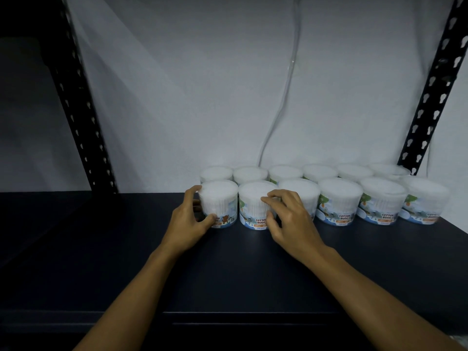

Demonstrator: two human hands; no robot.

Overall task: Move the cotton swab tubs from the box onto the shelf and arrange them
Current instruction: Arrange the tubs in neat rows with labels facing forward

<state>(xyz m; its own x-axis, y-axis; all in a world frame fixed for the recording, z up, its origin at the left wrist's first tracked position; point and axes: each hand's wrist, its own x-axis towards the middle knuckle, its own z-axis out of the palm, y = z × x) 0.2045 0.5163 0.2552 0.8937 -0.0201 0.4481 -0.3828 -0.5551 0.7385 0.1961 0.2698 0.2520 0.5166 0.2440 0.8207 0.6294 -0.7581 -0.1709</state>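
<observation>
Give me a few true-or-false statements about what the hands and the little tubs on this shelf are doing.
1. The left hand grips the leftmost front tub. True.
2. The tubs stand in a single row. False: there are two rows, a front row and a back row against the wall.
3. The right hand rests flat on the shelf. False: its fingers hold the second front tub.
4. The tubs stand upright. True.
5. The tubs fill the shelf's left side. False: they sit toward the right.
</observation>
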